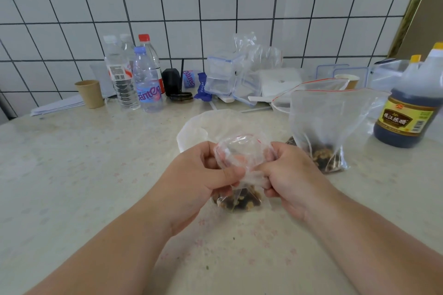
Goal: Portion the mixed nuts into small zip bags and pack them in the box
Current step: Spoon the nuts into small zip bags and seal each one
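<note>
The small zip bag [237, 175] with its portion of mixed nuts [238, 200] hangs just above the tabletop [84, 163], my left hand [199, 177] and right hand [287, 175] pinching its open mouth from either side. I judge sealing comes next: press the strip shut, then pack it in a box [220, 74] by the wall. The big nut bag [323, 127] stands to my right.

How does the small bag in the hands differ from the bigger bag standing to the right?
The small zip bag is held off the table by the left hand and right hand; the large bag stands untouched on the table. The small one is crumpled, the large one upright and taller. Both are clear, hold mixed nuts at the bottom, and have red-lined mouths.
</note>
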{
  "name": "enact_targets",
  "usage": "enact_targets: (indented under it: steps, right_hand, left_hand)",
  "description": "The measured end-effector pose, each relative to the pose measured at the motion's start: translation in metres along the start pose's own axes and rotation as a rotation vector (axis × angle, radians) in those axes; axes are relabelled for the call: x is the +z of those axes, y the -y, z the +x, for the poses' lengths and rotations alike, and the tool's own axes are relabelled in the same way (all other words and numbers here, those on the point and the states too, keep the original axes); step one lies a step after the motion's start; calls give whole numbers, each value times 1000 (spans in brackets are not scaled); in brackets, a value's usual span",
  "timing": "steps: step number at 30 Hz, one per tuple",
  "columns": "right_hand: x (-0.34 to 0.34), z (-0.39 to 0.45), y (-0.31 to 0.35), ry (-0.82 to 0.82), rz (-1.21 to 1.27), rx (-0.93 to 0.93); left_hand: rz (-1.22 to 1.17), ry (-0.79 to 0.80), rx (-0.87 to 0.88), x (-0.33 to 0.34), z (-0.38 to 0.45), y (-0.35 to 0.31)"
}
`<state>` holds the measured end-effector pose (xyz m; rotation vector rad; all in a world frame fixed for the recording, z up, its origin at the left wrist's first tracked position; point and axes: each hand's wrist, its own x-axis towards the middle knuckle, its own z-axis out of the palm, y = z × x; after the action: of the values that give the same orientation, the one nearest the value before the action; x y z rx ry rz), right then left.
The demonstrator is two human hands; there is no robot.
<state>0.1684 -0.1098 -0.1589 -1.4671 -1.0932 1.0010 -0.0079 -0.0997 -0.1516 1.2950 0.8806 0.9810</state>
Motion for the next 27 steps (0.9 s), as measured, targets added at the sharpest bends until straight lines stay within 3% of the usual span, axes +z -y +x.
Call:
enact_targets:
  steps: [5, 8, 11, 15, 19, 23, 25, 27]
  right_hand:
    - [-6, 0, 10, 198, 481, 147]
    - [-12, -2, 12, 390, 653, 123]
    - [-6, -3, 9, 397, 548, 54]
    - [4, 1, 3, 267, 411, 3]
    - [2, 5, -7, 61, 37, -41]
    - [-8, 2, -6, -13, -425, -116]
    - [-10, 0, -3, 12, -443, -138]
    - [-11, -2, 3, 69, -246, -97]
  left_hand:
    - [209, -218, 68, -2, 3, 0]
    - [260, -294, 74, -5, 3, -1]
    - [235, -321, 64, -3, 3, 0]
    - [245, -317, 42, 0, 4, 4]
    - [206, -291, 22, -2, 4, 3]
    - [212, -301, 38, -6, 7, 0]
    - [288, -340, 58, -8, 7, -1]
    - [361, -375, 75, -9, 6, -1]
